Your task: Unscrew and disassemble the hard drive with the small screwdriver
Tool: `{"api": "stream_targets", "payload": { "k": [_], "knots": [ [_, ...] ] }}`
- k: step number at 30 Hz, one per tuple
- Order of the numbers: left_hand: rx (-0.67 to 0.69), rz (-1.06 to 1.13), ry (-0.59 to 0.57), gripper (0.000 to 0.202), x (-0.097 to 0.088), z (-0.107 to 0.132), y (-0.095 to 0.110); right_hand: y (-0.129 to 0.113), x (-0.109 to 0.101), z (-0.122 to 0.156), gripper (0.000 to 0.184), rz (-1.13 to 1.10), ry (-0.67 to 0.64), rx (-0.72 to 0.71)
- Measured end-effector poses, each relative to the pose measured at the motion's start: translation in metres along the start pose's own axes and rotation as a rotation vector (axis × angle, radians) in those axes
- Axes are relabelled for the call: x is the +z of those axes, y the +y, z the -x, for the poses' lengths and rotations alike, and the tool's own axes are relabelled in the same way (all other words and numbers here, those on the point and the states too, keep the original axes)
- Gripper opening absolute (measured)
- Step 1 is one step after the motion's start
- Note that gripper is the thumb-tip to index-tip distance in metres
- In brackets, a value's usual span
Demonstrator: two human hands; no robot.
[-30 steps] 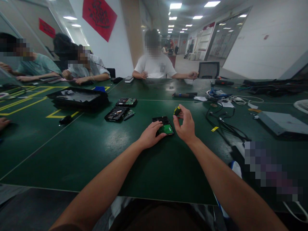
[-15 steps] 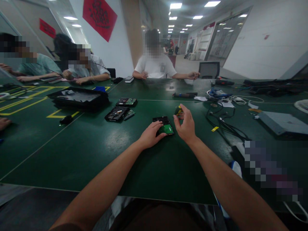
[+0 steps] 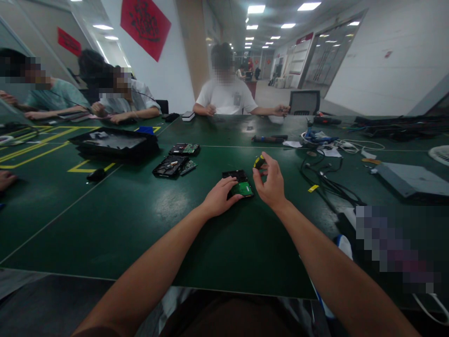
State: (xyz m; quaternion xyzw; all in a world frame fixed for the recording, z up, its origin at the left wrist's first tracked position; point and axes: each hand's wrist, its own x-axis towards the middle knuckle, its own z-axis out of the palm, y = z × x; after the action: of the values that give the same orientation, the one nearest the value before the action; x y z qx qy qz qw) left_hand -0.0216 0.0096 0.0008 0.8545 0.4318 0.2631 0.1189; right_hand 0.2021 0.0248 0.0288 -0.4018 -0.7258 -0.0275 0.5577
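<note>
A hard drive (image 3: 242, 188) with a green circuit board and black casing lies on the dark green table. My left hand (image 3: 221, 195) lies over its left side, fingers and thumb holding it against the tabletop. Just right of the drive, my right hand (image 3: 271, 181) is raised, pinching a screwdriver (image 3: 259, 162) by its black-and-yellow handle. The screwdriver's shaft cannot be made out. Farther left sit another hard drive (image 3: 184, 149), an opened black drive casing (image 3: 170, 166) and a loose circuit board (image 3: 188, 167).
Black trays (image 3: 115, 142) stand at left behind a small black object (image 3: 96, 175). Black cables (image 3: 328, 180) and a grey metal box (image 3: 412, 180) lie to the right. A dark tool (image 3: 269, 138) is farther back. Several people sit around the table, one person (image 3: 226, 96) opposite me.
The screwdriver handle has turned slightly between my right fingers, showing more yellow. My left hand and the hard drive stay in place.
</note>
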Motion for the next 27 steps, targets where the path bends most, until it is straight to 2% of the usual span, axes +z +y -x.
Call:
{"api": "stream_targets", "payload": {
  "k": [27],
  "knots": [
    [0.002, -0.005, -0.001, 0.060, 0.0009, 0.0003, 0.0000, -0.0009, 0.0013, 0.0011, 0.067, 0.017, -0.006, 0.012]
  ]
}}
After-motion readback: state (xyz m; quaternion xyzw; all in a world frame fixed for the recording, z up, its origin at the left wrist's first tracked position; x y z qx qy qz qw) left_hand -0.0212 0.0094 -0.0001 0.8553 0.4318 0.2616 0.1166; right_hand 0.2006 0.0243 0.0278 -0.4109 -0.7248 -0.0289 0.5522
